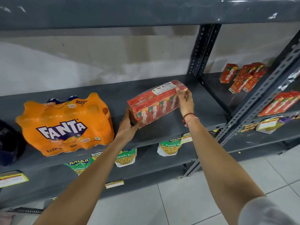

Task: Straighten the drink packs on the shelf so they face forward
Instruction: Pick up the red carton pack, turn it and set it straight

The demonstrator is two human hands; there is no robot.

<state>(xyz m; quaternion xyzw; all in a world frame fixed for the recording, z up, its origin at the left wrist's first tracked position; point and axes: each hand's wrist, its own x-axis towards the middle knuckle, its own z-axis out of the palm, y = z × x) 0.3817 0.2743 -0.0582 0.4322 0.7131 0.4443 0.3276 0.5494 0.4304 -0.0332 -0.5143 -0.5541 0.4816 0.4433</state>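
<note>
the maaza multipack (156,103) sits on the grey shelf (186,114) right of the middle, skewed so its long printed side runs from the front edge back toward the rear right upright. the left hand (128,125) clasps the near end, thumb on the front face, and the right hand (185,101) pinches the far top corner with fingers bent around it; both are grasping the pack, neither is released.

it looks like a row of small juice cartons shrink-wrapped together, so it should feel fairly heavy for its bulk, stiff along the cartons yet able to flex between them. the film is glossy and probably slippery, and carton corners dent easily. holding both short ends, as now, seems the safest way to pivot it.

readable writing: "maaza" repeated on the side panels, with a white label on top too small to read. at the shelf's left, the orange fanta pack (65,125) reads "fanta", "snack pack" and "x 250". below, snack bags (125,157) show "balaji wafers" and "ratlami".
</note>
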